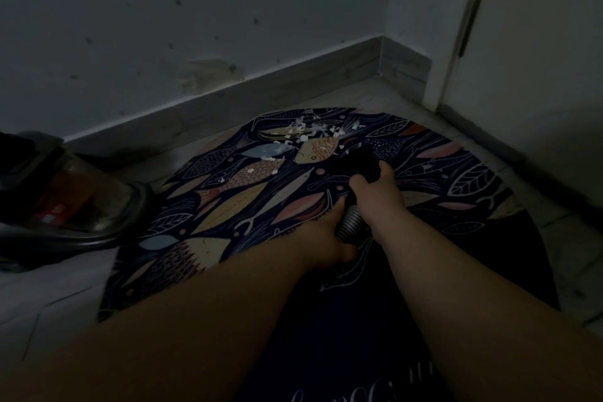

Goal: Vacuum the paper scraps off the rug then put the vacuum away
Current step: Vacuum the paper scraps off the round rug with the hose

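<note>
The paper scraps (306,134) lay scattered, white, across the far part of the rug (228,199), most of them apparently not yet picked up. The black nozzle (359,157) pointed toward them, its tip just short of the nearest bits. The right hand (375,188) was curled round the nozzle's dark grip, and the left hand (321,235) clasped the ribbed hose (350,222) just behind it. The vacuum body (75,202) sat on the floor at the rug's left edge, near the skirting board (228,98). By this showing, nearly all the clearing, and the putting away, was left to do.
</note>
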{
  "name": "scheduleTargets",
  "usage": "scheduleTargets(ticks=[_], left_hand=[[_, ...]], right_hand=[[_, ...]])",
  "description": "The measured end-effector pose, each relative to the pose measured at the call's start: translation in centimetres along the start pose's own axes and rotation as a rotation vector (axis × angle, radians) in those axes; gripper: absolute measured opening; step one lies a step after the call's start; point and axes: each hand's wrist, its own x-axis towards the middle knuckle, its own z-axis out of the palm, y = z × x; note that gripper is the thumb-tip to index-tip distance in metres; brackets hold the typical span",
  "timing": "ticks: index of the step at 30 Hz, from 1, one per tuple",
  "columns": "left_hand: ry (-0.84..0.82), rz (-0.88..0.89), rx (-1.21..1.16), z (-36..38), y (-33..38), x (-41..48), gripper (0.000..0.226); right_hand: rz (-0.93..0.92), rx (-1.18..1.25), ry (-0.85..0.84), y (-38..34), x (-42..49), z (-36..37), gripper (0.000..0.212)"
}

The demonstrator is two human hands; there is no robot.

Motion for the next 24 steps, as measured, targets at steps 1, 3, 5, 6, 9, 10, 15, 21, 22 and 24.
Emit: scheduleTargets(ticks=[1, 3, 5, 6, 9, 10, 15, 21, 22, 24], left_hand=[[-0.003, 0.005, 0.014, 0.1, 0.3, 0.1, 0.096], [0.000, 0.011, 0.043, 0.1, 0.9, 0.5, 0.094], [-0.005, 0.016, 0.069, 0.2, 1.4, 1.0, 0.094], [-0.012, 0.015, 0.076, 0.1, 1.6, 1.2, 0.094], [-0.024, 0.017, 0.091, 0.1, 2.3, 1.9, 0.092], [-0.028, 0.020, 0.095, 0.1, 2.5, 2.1, 0.092], [-0.034, 0.022, 0.076, 0.1, 3.2, 3.3, 0.093], [0.033, -0.004, 0.083, -0.5, 3.1, 4.7, 0.090], [0.054, -0.003, 0.085, -0.7, 3.0, 5.0, 0.090], [0.067, 0.003, 0.051, -0.8, 3.0, 5.6, 0.092]], right_hand=[[0.011, 0.012, 0.020, 0.0, 0.2, -0.3, 0.071], [0.022, 0.032, 0.051, 0.1, 0.5, -0.8, 0.068], [0.025, 0.041, 0.078, 0.1, 0.8, -1.3, 0.063], [0.027, 0.042, 0.090, 0.1, 0.9, -1.4, 0.061], [0.028, 0.070, 0.113, 0.2, 1.5, -1.9, 0.059], [0.030, 0.076, 0.120, 0.2, 1.6, -2.1, 0.060], [0.032, 0.094, 0.124, 0.3, 2.8, -2.5, 0.060], [0.037, 0.102, 0.103, -0.4, 4.5, -2.1, 0.060], [0.034, 0.103, 0.101, -0.6, 4.9, -1.9, 0.060], [0.027, 0.099, 0.101, -1.1, 5.5, -1.8, 0.059]])
